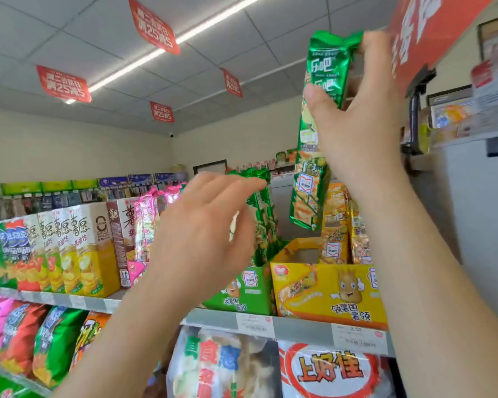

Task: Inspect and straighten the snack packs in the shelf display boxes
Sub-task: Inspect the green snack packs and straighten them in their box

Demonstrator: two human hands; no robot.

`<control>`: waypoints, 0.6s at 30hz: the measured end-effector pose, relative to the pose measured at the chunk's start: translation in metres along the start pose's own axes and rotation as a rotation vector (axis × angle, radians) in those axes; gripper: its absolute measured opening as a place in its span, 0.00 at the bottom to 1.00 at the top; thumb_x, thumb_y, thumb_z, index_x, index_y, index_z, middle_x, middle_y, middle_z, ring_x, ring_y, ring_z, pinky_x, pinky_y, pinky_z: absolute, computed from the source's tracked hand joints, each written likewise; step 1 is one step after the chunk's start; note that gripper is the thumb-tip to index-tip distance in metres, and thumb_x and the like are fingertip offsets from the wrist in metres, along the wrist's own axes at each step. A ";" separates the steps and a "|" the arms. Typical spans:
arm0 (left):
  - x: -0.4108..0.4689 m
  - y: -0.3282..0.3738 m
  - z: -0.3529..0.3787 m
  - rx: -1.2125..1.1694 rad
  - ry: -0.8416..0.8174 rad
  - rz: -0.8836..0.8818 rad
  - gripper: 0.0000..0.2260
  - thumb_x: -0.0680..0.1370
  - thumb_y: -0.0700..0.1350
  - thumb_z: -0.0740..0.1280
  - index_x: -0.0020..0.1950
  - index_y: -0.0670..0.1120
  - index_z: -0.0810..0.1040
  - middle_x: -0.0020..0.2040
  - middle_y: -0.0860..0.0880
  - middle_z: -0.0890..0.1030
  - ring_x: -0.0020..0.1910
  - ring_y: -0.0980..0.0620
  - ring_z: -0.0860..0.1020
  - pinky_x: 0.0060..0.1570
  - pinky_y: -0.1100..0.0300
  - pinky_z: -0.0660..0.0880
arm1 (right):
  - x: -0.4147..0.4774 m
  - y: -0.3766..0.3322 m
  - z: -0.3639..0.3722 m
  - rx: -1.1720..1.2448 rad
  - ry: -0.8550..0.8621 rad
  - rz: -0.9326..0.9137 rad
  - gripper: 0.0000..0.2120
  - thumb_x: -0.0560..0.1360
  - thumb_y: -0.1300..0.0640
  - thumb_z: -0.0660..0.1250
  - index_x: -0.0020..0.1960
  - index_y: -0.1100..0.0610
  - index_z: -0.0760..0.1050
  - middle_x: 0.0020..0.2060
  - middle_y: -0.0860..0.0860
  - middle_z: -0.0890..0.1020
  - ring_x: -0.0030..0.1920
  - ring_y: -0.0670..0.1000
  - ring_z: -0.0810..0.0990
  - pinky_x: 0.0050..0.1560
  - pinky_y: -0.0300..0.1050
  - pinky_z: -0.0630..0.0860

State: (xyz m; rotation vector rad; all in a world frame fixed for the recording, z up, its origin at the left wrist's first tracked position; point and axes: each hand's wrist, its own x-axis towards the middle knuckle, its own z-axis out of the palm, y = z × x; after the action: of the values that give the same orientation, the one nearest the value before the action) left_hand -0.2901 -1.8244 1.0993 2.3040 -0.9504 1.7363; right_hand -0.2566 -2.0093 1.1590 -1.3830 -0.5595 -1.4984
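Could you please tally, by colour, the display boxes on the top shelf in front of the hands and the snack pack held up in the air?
Green display boxes: 1, green display box
Yellow display boxes: 1, yellow display box
Green packs held up: 1, green snack pack in the right hand
Total: 3

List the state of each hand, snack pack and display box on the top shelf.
Right hand: raised, gripping the lifted green pack.
Lifted green pack: held upright above the boxes.
Left hand: open, fingers at the green packs in the green box.
Green box: holds upright packs.
Yellow box: partly empty at front-left.
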 end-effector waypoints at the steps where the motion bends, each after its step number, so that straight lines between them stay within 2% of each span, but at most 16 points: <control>1: 0.014 -0.006 -0.001 -0.013 0.022 -0.032 0.16 0.74 0.41 0.63 0.60 0.45 0.81 0.55 0.49 0.83 0.55 0.46 0.78 0.52 0.54 0.74 | 0.002 0.002 0.005 -0.013 0.011 0.005 0.15 0.76 0.58 0.67 0.60 0.56 0.68 0.40 0.38 0.72 0.39 0.35 0.73 0.40 0.28 0.68; 3: 0.041 -0.020 0.002 -0.008 -0.047 -0.102 0.17 0.76 0.46 0.63 0.63 0.47 0.79 0.61 0.50 0.80 0.62 0.48 0.75 0.60 0.58 0.68 | 0.005 0.006 0.017 -0.041 0.022 0.022 0.13 0.76 0.58 0.68 0.58 0.56 0.69 0.39 0.39 0.72 0.38 0.41 0.72 0.40 0.36 0.67; 5: 0.064 -0.034 0.011 0.037 -0.210 -0.139 0.18 0.79 0.51 0.62 0.68 0.51 0.75 0.67 0.52 0.76 0.68 0.51 0.71 0.65 0.59 0.65 | 0.006 0.013 0.027 -0.081 0.028 0.038 0.14 0.76 0.57 0.69 0.58 0.57 0.70 0.39 0.41 0.73 0.41 0.45 0.73 0.39 0.40 0.64; 7: 0.077 -0.045 0.024 0.076 -0.405 -0.134 0.21 0.80 0.54 0.61 0.72 0.53 0.70 0.70 0.52 0.74 0.69 0.50 0.71 0.66 0.57 0.66 | 0.007 0.022 0.037 -0.138 0.033 0.057 0.15 0.75 0.56 0.70 0.59 0.55 0.71 0.41 0.43 0.75 0.43 0.50 0.75 0.39 0.42 0.61; 8: 0.079 -0.048 0.029 0.074 -0.491 -0.122 0.22 0.80 0.55 0.61 0.73 0.53 0.69 0.68 0.51 0.76 0.64 0.50 0.75 0.63 0.57 0.69 | 0.007 0.027 0.042 -0.166 0.034 0.071 0.15 0.75 0.55 0.70 0.59 0.54 0.71 0.42 0.44 0.76 0.44 0.52 0.76 0.39 0.42 0.61; 9: 0.079 -0.049 0.034 0.058 -0.545 -0.109 0.22 0.80 0.55 0.62 0.73 0.54 0.69 0.62 0.51 0.81 0.54 0.54 0.80 0.57 0.59 0.72 | 0.007 0.033 0.046 -0.188 0.036 0.086 0.15 0.75 0.55 0.70 0.59 0.54 0.71 0.43 0.45 0.77 0.46 0.54 0.77 0.39 0.43 0.61; 10: 0.076 -0.050 0.038 0.047 -0.558 -0.089 0.21 0.79 0.54 0.62 0.73 0.55 0.70 0.49 0.52 0.84 0.42 0.58 0.79 0.49 0.60 0.73 | 0.007 0.038 0.051 -0.203 0.033 0.102 0.15 0.74 0.55 0.71 0.59 0.53 0.72 0.45 0.46 0.78 0.48 0.54 0.78 0.40 0.43 0.61; 11: 0.072 -0.050 0.040 0.053 -0.538 -0.059 0.21 0.79 0.53 0.63 0.72 0.55 0.71 0.37 0.56 0.81 0.35 0.60 0.77 0.45 0.61 0.74 | 0.006 0.045 0.056 -0.217 0.023 0.124 0.15 0.74 0.55 0.71 0.58 0.53 0.72 0.47 0.48 0.79 0.49 0.55 0.78 0.40 0.43 0.62; 12: 0.069 -0.051 0.042 0.069 -0.500 -0.027 0.20 0.78 0.52 0.64 0.71 0.56 0.72 0.31 0.58 0.76 0.34 0.60 0.76 0.45 0.61 0.74 | 0.006 0.051 0.061 -0.231 0.005 0.149 0.15 0.74 0.55 0.71 0.58 0.53 0.72 0.48 0.50 0.80 0.49 0.55 0.78 0.40 0.43 0.62; 13: 0.065 -0.052 0.042 0.079 -0.459 -0.005 0.20 0.77 0.51 0.65 0.70 0.56 0.73 0.30 0.59 0.75 0.33 0.61 0.76 0.44 0.62 0.74 | 0.005 0.057 0.065 -0.245 -0.015 0.175 0.14 0.74 0.54 0.70 0.58 0.54 0.73 0.48 0.51 0.81 0.49 0.55 0.78 0.40 0.44 0.62; 15: 0.062 -0.056 0.041 0.052 -0.405 0.012 0.19 0.76 0.50 0.66 0.68 0.55 0.76 0.28 0.62 0.71 0.27 0.67 0.73 0.34 0.66 0.67 | 0.003 0.070 0.073 -0.272 -0.065 0.228 0.13 0.74 0.54 0.70 0.56 0.54 0.74 0.46 0.52 0.80 0.47 0.55 0.77 0.39 0.44 0.62; 17: 0.061 -0.058 0.040 0.023 -0.423 0.013 0.20 0.76 0.50 0.67 0.68 0.54 0.75 0.25 0.62 0.67 0.27 0.73 0.71 0.31 0.64 0.63 | 0.000 0.081 0.077 -0.306 -0.132 0.280 0.12 0.74 0.53 0.70 0.56 0.55 0.74 0.44 0.50 0.79 0.46 0.54 0.75 0.38 0.43 0.60; 18: 0.062 -0.059 0.039 0.021 -0.454 0.013 0.21 0.75 0.50 0.67 0.69 0.54 0.74 0.26 0.61 0.69 0.28 0.73 0.71 0.31 0.66 0.63 | -0.003 0.085 0.079 -0.323 -0.175 0.304 0.12 0.74 0.53 0.71 0.55 0.55 0.74 0.44 0.49 0.78 0.46 0.53 0.74 0.38 0.43 0.61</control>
State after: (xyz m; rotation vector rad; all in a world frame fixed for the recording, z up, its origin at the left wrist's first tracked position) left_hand -0.2161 -1.8196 1.1576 2.7732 -1.0105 1.2472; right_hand -0.1454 -1.9767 1.1522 -1.7731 -0.2024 -1.2644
